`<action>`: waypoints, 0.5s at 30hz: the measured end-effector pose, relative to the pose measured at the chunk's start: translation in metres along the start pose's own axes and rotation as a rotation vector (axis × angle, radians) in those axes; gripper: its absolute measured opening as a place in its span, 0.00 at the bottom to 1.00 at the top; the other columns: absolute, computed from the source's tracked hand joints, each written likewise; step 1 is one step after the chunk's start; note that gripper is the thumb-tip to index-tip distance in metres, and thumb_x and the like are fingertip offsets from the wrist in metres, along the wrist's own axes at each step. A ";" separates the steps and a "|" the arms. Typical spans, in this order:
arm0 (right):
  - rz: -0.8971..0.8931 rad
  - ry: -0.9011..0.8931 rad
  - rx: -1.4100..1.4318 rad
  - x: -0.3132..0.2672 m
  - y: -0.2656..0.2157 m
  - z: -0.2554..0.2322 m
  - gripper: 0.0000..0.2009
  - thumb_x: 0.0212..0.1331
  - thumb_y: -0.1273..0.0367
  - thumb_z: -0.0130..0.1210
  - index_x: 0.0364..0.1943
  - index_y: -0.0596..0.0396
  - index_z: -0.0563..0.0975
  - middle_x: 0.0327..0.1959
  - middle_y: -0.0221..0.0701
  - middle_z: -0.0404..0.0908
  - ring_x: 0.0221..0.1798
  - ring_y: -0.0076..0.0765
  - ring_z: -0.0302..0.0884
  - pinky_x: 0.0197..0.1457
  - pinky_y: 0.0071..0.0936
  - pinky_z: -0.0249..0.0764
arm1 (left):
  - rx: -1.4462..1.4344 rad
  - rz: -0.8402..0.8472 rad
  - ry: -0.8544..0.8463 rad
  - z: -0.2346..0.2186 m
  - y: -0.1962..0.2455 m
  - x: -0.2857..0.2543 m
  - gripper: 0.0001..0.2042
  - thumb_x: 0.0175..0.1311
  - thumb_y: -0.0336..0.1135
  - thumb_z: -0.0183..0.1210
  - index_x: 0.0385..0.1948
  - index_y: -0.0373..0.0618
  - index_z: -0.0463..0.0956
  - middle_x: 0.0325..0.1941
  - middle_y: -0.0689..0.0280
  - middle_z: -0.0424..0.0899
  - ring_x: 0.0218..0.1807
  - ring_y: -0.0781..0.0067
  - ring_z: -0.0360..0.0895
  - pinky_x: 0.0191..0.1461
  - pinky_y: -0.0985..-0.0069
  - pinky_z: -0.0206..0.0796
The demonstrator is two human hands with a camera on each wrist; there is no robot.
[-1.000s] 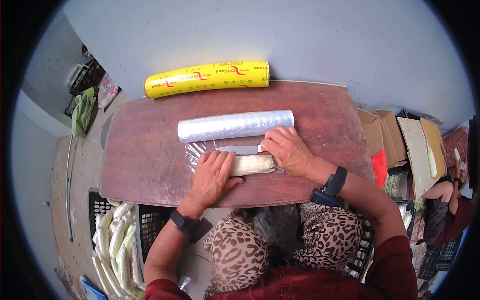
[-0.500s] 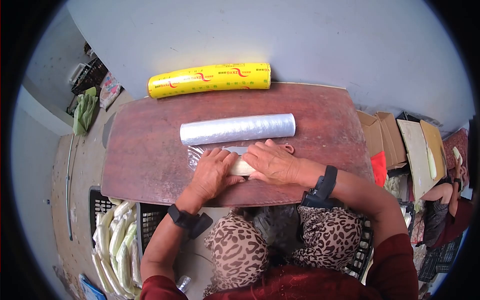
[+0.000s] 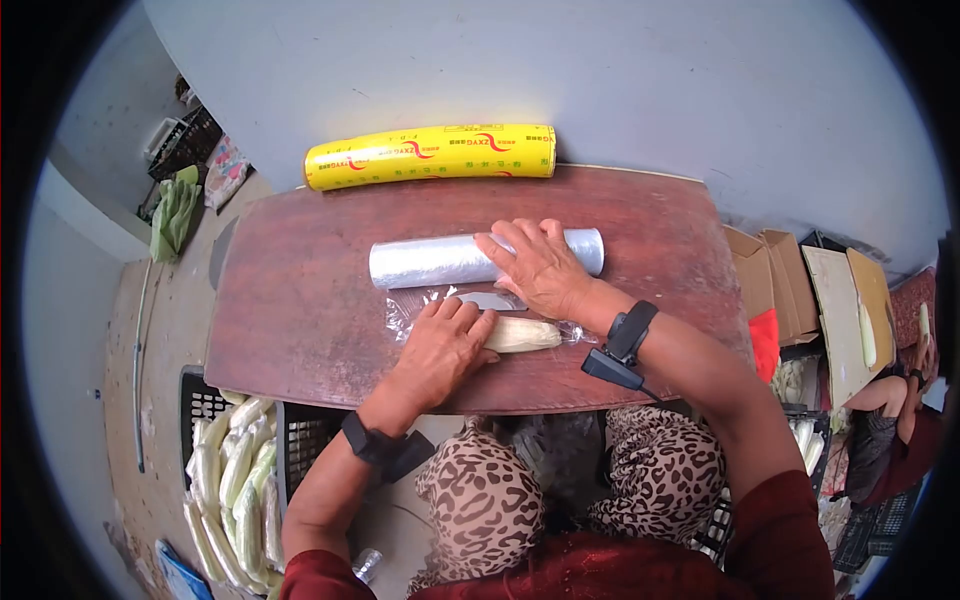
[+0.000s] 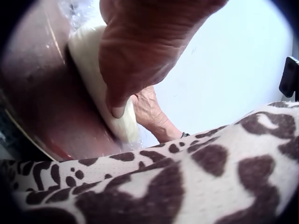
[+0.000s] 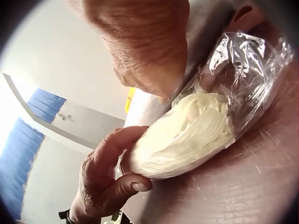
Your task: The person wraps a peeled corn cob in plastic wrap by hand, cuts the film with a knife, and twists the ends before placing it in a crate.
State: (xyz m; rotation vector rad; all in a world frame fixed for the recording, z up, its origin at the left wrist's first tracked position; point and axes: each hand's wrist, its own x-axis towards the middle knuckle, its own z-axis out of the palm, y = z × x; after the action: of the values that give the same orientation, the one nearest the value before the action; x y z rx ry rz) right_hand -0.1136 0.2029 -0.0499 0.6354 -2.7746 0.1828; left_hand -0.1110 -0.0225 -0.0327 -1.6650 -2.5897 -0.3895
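Observation:
A pale ear of corn in its husk point(image 3: 530, 337) lies on the table, with clear film around it and loose film point(image 5: 254, 60) past its end. My left hand point(image 3: 440, 345) grips its left part, fingers over the top and thumb point(image 4: 117, 109) along the near side. My right hand point(image 3: 550, 270) rests on the silvery roll of cling film point(image 3: 425, 262) just behind, its fingers spread across the roll. Between roll and corn lies a knife point(image 3: 490, 300), its blade partly showing and its handle hidden by my right hand in the head view.
A yellow printed roll point(image 3: 430, 157) lies along the back edge of the reddish wooden table point(image 3: 290, 260), by the wall. At lower left a black crate point(image 3: 192, 400) holds several long pale ears. Cardboard boxes point(image 3: 785, 290) and another person point(image 3: 885, 430) are at right.
My right hand came off the knife, pressed on the corn beside the left hand, then moved up onto the cling film roll. The left hand stays on the corn.

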 end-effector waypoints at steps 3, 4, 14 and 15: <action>0.002 0.018 -0.037 -0.001 -0.001 0.002 0.34 0.55 0.63 0.63 0.67 0.49 0.65 0.62 0.37 0.67 0.62 0.41 0.64 0.60 0.45 0.56 | -0.091 -0.026 -0.042 -0.005 0.000 -0.001 0.24 0.57 0.42 0.64 0.54 0.42 0.72 0.48 0.58 0.77 0.52 0.55 0.73 0.57 0.60 0.64; 0.005 0.013 -0.036 -0.001 -0.002 0.002 0.34 0.55 0.63 0.63 0.67 0.49 0.65 0.62 0.37 0.67 0.62 0.41 0.64 0.60 0.45 0.56 | -0.127 -0.038 -0.053 -0.006 0.000 -0.003 0.24 0.58 0.42 0.64 0.54 0.41 0.72 0.49 0.58 0.78 0.53 0.54 0.73 0.57 0.60 0.64; -0.035 0.072 -0.107 -0.001 0.001 0.005 0.32 0.56 0.59 0.61 0.67 0.47 0.66 0.58 0.32 0.68 0.59 0.37 0.64 0.58 0.42 0.55 | 0.005 -0.095 -0.046 -0.008 0.007 0.000 0.30 0.48 0.46 0.70 0.51 0.41 0.69 0.45 0.56 0.74 0.51 0.53 0.73 0.54 0.59 0.65; -0.036 0.077 -0.112 -0.001 0.001 0.005 0.32 0.56 0.59 0.62 0.67 0.47 0.66 0.58 0.32 0.68 0.59 0.37 0.64 0.58 0.42 0.55 | 0.000 -0.110 -0.031 -0.003 0.005 -0.001 0.30 0.47 0.46 0.71 0.50 0.42 0.70 0.45 0.57 0.74 0.50 0.53 0.73 0.54 0.60 0.65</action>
State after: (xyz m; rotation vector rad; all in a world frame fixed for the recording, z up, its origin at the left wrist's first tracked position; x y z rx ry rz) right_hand -0.1140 0.2031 -0.0549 0.6357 -2.6755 0.0423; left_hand -0.1063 -0.0219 -0.0289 -1.5452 -2.7125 -0.3712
